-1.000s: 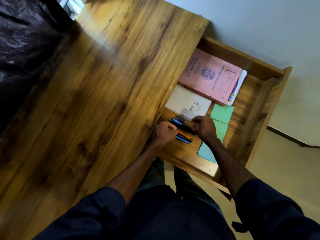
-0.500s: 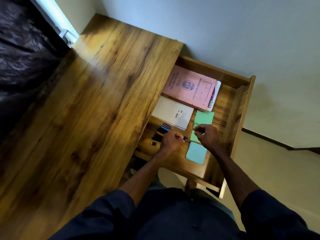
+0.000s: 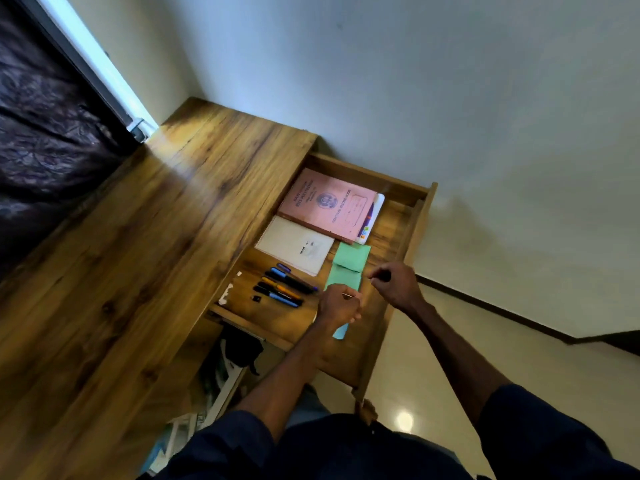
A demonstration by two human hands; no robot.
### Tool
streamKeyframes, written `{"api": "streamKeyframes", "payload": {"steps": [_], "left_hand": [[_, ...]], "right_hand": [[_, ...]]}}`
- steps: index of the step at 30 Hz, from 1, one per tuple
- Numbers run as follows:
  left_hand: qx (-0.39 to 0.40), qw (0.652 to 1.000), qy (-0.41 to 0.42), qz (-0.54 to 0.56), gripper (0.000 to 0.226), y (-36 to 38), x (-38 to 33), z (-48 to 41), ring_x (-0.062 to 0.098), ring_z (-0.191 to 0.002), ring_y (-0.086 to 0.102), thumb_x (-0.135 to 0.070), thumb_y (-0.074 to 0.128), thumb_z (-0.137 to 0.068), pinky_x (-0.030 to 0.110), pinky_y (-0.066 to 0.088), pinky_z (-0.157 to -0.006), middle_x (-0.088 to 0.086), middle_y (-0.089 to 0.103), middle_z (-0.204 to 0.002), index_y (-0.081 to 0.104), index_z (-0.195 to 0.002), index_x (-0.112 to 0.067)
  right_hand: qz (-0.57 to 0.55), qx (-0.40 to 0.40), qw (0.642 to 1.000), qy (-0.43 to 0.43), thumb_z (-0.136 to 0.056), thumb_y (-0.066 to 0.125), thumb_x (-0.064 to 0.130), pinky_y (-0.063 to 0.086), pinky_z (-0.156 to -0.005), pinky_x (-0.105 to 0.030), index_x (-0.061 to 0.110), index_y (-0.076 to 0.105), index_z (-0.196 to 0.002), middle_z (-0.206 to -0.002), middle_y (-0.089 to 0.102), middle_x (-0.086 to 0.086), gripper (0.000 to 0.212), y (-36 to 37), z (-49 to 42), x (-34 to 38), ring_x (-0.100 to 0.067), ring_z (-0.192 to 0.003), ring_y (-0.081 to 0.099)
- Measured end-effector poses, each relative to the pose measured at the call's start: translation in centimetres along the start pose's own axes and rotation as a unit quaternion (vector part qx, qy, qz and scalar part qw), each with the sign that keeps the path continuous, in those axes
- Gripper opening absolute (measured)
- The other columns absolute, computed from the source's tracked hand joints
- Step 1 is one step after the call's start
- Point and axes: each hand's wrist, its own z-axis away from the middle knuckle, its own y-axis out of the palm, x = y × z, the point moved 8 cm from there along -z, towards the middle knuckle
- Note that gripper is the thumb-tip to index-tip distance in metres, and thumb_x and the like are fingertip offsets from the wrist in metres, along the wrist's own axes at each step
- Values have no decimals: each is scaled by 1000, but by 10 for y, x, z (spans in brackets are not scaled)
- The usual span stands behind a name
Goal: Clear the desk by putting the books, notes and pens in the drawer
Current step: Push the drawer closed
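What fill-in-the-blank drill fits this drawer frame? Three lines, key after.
1. In the open drawer, the record book has a ____ cover.
2. The two sticky notes next to the spiral notebook are ____.
3. The left hand partly hides a single ____ sticky note.

Missing words: pink; green; blue.
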Motion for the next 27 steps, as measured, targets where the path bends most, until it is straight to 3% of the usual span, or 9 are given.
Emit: {"api": "streamKeyframes", "payload": {"steps": [2, 7, 11, 14, 18, 21, 24, 27], "left_hand": [[-1, 1000, 8, 2, 10, 13, -14, 8, 23, -68, 76, -13, 68, -90, 36, 64, -70, 8, 78, -87, 70, -81, -17], [15, 1000, 18, -6, 4, 43, -44, 22, 21, -75, 77, -18, 69, -93, 30, 64, -71, 6, 78, -92, 72, -92, -15], [31, 999, -7, -3, 12, 68, -44, 12, 20, -76, 77, -17, 69, -94, 25, 62, -66, 8, 77, -97, 72, -102, -9], [59, 997, -47, 35, 20, 88, -28, 2, 14, -72, 75, -19, 69, -95, 23, 62, -64, 4, 76, -98, 69, -112, -8], [88, 983, -113, 113, 25, 107, -11, 5, 21, -91, 74, -17, 62, -99, 22, 60, -66, 11, 73, -118, 63, -121, -4], [93, 960, -174, 197, 16, 117, 3, 6, 30, -112, 67, -18, 53, -103, 27, 56, -80, 14, 67, -124, 61, -107, -5], [99, 942, -191, 259, 32, 126, 14, -4, 28, -113, 69, -38, 56, -100, 31, 56, -91, 22, 65, -129, 65, -96, -8], [78, 929, -229, 281, 60, 135, 18, -12, 22, -97, 72, -51, 55, -98, 36, 55, -98, 25, 67, -124, 64, -118, 5]], "right_hand": [[-6, -4, 1000, 9, -79, 73, 10, 50, -75, -15, 20, 81, -88, -87, 77, 9, 15, -18, 5, -7, -2, -80, 68], [-53, -12, 998, 38, -83, 74, 10, 59, -72, -26, 20, 79, -88, -84, 75, 7, 12, -49, 12, -18, -5, -75, 69], [-91, -28, 994, 59, -85, 75, 12, 61, -60, -29, 19, 78, -86, -74, 75, 3, 8, -61, 13, -26, -13, -65, 72], [-99, -55, 990, 85, -83, 77, 16, 62, -64, -33, 18, 78, -85, -78, 76, 4, 3, -63, 15, -41, -13, -71, 72], [-127, -52, 983, 123, -80, 80, 14, 60, -65, -31, 13, 78, -82, -79, 76, 1, 3, -60, 19, -57, -15, -73, 72], [-161, -32, 973, 163, -82, 78, 15, 56, -59, -31, 9, 75, -87, -83, 76, -6, 9, -53, 16, -69, -18, -71, 69], [-181, -6, 962, 205, -84, 76, 18, 59, -61, -31, 8, 70, -99, -92, 73, -7, 18, -43, -3, -85, -19, -78, 69], [-173, 32, 956, 236, -85, 73, 18, 61, -71, -43, 1, 70, -94, -89, 73, -13, 20, -32, -26, -104, -21, -74, 68]]}}
